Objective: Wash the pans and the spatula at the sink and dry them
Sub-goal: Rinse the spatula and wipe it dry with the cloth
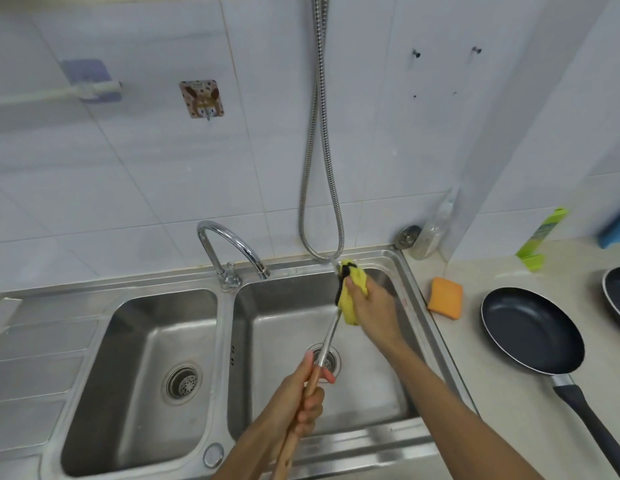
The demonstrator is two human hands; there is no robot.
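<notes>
- The spatula [327,341] has a wooden grip, a slim metal shaft and a dark head, the head mostly wrapped in a yellow cloth [350,299].
- It is held over the right basin of the steel sink [419,441], its long axis running from the grip near the lower edge of the view up and slightly right, the head pointing toward the back rim.
- The left hand [298,400] is closed around the wooden grip; the right hand [370,306] is clamped on the cloth around the head.
- The curved tap [232,244] stands behind the divider between the basins, and a metal hose [319,168] hangs down the tiled wall to just beside the head.
- On the counter to the right lie an orange sponge [446,296] and a dark frying pan [531,329], handle toward the viewer; a second pan [617,292] is cut by the right edge.
</notes>
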